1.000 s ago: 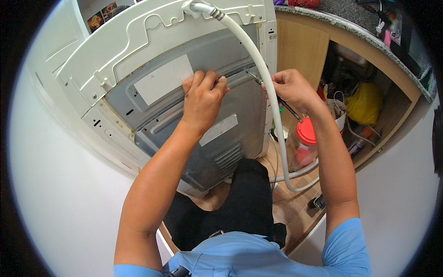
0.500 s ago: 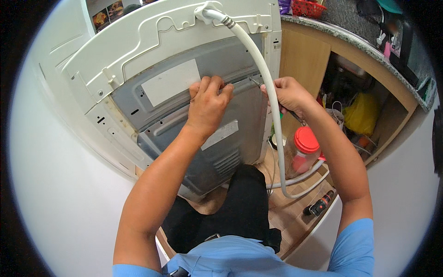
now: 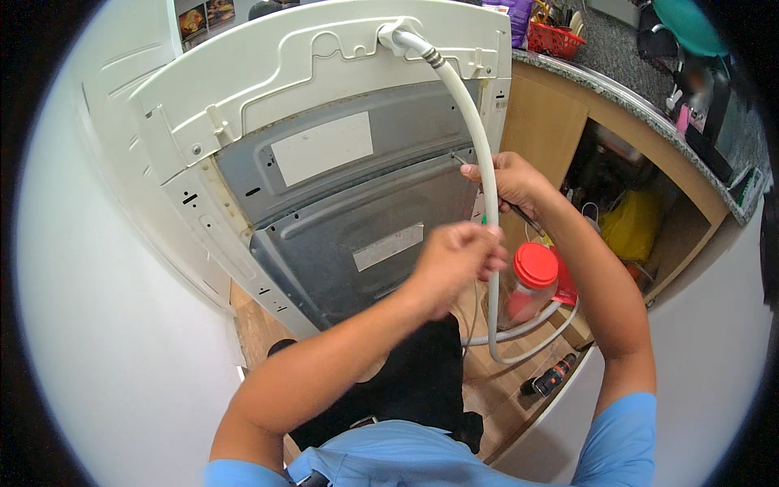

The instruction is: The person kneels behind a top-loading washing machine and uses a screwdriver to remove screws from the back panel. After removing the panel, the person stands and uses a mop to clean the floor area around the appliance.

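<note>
A white appliance (image 3: 292, 49) stands with its grey metal back panel (image 3: 349, 203) facing me, a white hose (image 3: 466, 105) arching down from its top. My right hand (image 3: 519, 183) is closed on a slim dark-handled screwdriver-like tool (image 3: 526, 216) behind the hose, its metal tip at the panel's upper right seam. My left hand (image 3: 458, 256) is lower, in front of the panel, with loosely curled, slightly blurred fingers at the hose; whether they grip it I cannot tell. My knee (image 3: 430, 357) is below the panel.
An open wooden cabinet (image 3: 544, 105) at right holds a yellow bag (image 3: 629, 223) and clutter. A red-lidded clear jar (image 3: 527, 288) and an orange-black power tool (image 3: 550, 375) sit on the floor (image 3: 511, 390). A red basket (image 3: 552, 36) stands on the granite counter. White walls (image 3: 97, 308) flank me.
My left hand has dropped from the upper panel down and rightward to the hose. My right hand still holds the tool near the seam. The view has shifted a little.
</note>
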Demonstrator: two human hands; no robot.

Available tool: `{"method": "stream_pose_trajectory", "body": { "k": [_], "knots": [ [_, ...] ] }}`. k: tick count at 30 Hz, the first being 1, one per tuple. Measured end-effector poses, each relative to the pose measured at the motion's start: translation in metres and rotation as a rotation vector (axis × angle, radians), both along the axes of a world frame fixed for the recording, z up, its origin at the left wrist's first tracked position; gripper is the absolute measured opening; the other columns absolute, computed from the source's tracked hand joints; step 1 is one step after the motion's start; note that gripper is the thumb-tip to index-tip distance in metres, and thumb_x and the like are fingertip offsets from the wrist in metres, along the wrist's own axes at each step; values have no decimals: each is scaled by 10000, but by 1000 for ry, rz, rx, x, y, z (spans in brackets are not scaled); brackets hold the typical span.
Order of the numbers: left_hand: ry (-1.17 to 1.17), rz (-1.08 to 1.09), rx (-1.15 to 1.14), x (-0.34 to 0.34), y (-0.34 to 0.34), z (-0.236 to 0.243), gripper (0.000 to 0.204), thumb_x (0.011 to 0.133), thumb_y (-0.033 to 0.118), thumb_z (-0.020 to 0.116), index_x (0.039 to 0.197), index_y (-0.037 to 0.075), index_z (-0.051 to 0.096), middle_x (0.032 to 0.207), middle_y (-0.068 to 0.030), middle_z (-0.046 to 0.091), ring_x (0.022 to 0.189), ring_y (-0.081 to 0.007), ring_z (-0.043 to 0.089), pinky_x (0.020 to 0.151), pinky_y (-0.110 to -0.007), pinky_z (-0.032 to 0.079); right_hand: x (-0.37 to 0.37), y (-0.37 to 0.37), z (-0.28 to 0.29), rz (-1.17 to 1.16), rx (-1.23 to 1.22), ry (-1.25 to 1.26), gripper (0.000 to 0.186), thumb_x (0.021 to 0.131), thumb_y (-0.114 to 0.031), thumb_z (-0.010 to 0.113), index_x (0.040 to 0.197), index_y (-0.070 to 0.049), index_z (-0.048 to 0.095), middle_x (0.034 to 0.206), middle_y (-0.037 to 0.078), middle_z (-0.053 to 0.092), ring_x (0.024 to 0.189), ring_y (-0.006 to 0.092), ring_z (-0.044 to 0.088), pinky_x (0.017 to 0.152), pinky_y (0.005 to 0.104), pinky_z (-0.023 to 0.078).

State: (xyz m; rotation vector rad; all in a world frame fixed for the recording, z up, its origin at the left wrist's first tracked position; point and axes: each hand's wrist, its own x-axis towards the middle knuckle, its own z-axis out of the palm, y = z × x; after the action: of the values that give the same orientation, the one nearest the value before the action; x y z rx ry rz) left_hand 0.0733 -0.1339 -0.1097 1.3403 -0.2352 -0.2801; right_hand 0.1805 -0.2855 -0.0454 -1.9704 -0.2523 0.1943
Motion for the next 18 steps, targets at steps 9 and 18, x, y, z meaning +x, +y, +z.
{"method": "stream_pose_trajectory", "body": {
  "k": [9,18],
  "knots": [
    [302,-130,-514,3,-55,22,326,1063,321,573,1190,21,588,1116,-116,646,1090,-254,639,938,-413,551,-1,6,10,66,111,125,465,980,-430,691,1043,31,693,765,87,690,650,184,642,627,318,537],
    [339,-104,-520,32,-49,24,235,1065,274,567,1096,61,660,1072,-86,656,1014,-231,626,950,-413,530,-132,-35,-15,-310,-377,-931,271,945,-168,688,1148,8,650,984,168,654,877,298,665,763,410,529]
  ]
}}
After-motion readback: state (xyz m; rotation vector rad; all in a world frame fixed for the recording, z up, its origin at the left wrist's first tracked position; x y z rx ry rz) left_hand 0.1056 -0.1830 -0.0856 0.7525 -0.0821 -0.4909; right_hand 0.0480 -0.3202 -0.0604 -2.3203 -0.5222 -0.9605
